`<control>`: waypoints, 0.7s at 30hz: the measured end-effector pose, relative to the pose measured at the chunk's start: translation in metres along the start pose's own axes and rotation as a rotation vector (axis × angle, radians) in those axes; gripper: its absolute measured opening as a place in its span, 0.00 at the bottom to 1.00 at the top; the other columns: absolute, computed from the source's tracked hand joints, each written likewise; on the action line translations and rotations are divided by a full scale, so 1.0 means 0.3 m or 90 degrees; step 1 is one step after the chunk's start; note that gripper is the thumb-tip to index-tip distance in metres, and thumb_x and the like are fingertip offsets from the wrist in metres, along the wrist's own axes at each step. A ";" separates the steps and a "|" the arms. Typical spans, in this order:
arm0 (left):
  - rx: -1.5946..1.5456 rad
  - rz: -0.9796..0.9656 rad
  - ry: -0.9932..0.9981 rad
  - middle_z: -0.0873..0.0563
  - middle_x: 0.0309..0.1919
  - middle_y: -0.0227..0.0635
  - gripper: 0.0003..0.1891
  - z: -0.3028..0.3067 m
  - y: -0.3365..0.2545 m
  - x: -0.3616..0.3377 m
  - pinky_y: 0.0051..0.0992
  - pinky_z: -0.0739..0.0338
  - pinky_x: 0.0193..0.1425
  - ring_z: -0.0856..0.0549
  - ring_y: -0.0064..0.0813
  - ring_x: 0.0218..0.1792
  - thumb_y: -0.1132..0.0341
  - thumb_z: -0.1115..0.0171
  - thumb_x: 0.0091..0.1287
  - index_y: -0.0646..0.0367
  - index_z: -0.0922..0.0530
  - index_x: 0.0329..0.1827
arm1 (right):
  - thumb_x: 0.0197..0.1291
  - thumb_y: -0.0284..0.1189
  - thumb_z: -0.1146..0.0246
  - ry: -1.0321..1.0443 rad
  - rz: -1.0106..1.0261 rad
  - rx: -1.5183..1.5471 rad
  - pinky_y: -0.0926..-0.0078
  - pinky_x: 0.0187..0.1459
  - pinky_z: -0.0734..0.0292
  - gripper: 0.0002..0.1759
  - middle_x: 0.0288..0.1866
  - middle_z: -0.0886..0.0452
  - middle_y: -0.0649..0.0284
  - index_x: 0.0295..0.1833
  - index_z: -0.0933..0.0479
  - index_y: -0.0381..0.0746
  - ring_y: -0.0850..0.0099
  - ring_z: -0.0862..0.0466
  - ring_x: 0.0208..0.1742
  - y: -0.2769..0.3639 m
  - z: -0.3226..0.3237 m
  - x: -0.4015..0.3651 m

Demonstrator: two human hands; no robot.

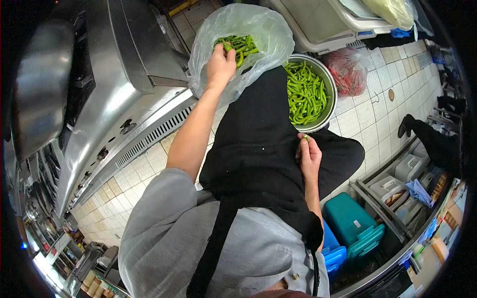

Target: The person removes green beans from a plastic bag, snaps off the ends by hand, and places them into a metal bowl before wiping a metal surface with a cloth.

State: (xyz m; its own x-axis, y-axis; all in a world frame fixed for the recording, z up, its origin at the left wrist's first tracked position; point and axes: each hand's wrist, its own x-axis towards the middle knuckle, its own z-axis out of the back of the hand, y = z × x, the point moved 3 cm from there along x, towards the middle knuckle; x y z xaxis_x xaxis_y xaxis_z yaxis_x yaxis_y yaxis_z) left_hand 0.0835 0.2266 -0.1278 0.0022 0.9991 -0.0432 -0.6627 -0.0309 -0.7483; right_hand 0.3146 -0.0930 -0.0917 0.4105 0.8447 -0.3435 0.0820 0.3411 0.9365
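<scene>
My left hand (221, 65) reaches into a translucent plastic bag (271, 32) at the top centre, its fingers closed on a green pepper. More green peppers (242, 48) lie in that bag around the fingertips. Right of my thigh, a round metal bowl (334, 89) holds many long green peppers (307, 94). Just below the bowl's lower edge, my right hand (309, 156) is over my lap, thumb and fingers pinched on a small green piece (305, 137). Most of that piece is hidden by the fingers.
Steel cooking equipment (119, 99) runs along the left. A bag of red peppers (348, 74) sits on the tiled floor beyond the bowl, near a pale bin (318, 25). Teal (348, 218) and blue (334, 253) containers stand at lower right. Another person's dark-clothed leg (432, 136) shows at far right.
</scene>
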 end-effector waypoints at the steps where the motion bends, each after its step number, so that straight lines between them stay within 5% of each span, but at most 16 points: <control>1: -0.198 -0.015 0.009 0.12 0.39 0.40 0.21 -0.005 0.013 0.001 0.32 0.22 0.50 0.13 0.34 0.39 0.61 0.35 0.69 0.60 0.25 0.61 | 0.77 0.33 0.45 0.004 0.002 0.004 0.87 0.24 0.36 0.15 0.27 0.29 0.77 0.57 0.21 0.33 0.88 0.31 0.24 0.000 0.001 -0.002; 4: -0.465 -0.034 0.026 0.15 0.44 0.34 0.20 0.061 -0.100 -0.074 0.25 0.23 0.47 0.17 0.23 0.39 0.66 0.37 0.72 0.59 0.27 0.65 | 0.77 0.33 0.45 0.007 -0.001 0.020 0.85 0.25 0.33 0.16 0.27 0.28 0.74 0.58 0.21 0.33 0.86 0.28 0.25 0.009 0.002 -0.005; 6: -0.449 -0.069 0.032 0.16 0.44 0.32 0.18 0.141 -0.215 -0.160 0.25 0.22 0.46 0.17 0.21 0.41 0.66 0.39 0.74 0.58 0.26 0.65 | 0.77 0.33 0.45 0.004 -0.007 0.031 0.84 0.26 0.31 0.16 0.27 0.26 0.73 0.58 0.22 0.33 0.84 0.27 0.25 0.018 0.008 -0.006; 8: -0.336 -0.106 0.201 0.15 0.42 0.30 0.15 0.211 -0.327 -0.271 0.25 0.22 0.47 0.17 0.20 0.42 0.65 0.38 0.73 0.56 0.23 0.61 | 0.76 0.33 0.44 0.024 -0.033 0.073 0.84 0.26 0.30 0.16 0.28 0.26 0.72 0.60 0.23 0.33 0.83 0.25 0.27 0.017 0.007 -0.007; 10: -0.141 -0.273 0.344 0.14 0.39 0.30 0.12 0.247 -0.418 -0.384 0.28 0.21 0.46 0.14 0.25 0.41 0.63 0.35 0.71 0.55 0.19 0.54 | 0.76 0.34 0.44 0.033 -0.033 0.084 0.86 0.24 0.30 0.17 0.31 0.25 0.71 0.60 0.23 0.34 0.83 0.23 0.28 0.019 0.000 -0.007; 13: 0.130 -0.489 0.557 0.13 0.38 0.36 0.12 0.174 -0.438 -0.515 0.39 0.23 0.47 0.14 0.40 0.42 0.58 0.32 0.64 0.53 0.17 0.46 | 0.76 0.35 0.43 0.062 -0.046 0.124 0.84 0.27 0.26 0.18 0.35 0.22 0.68 0.62 0.24 0.33 0.82 0.22 0.32 0.025 -0.002 -0.012; 16: 0.202 -0.673 0.488 0.17 0.31 0.32 0.06 0.082 -0.409 -0.606 0.36 0.27 0.47 0.16 0.36 0.40 0.62 0.34 0.61 0.52 0.19 0.34 | 0.75 0.34 0.43 0.085 -0.043 0.109 0.85 0.28 0.26 0.19 0.37 0.21 0.67 0.62 0.25 0.32 0.82 0.22 0.32 0.061 -0.016 -0.023; 21: 0.214 -0.734 0.467 0.18 0.30 0.31 0.04 0.010 -0.475 -0.643 0.34 0.28 0.48 0.17 0.33 0.40 0.64 0.39 0.61 0.51 0.20 0.30 | 0.74 0.31 0.40 0.154 -0.009 -0.028 0.81 0.41 0.24 0.14 0.38 0.17 0.68 0.55 0.21 0.32 0.81 0.20 0.36 0.070 -0.022 -0.033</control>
State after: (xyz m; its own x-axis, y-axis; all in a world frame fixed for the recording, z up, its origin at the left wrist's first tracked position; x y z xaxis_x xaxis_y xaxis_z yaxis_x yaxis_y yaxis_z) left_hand 0.1752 0.0383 -0.0109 0.9749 0.2118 0.0684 -0.1657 0.8957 -0.4127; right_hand 0.3062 -0.0915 -0.0691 0.1803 0.9120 -0.3684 0.0447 0.3665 0.9293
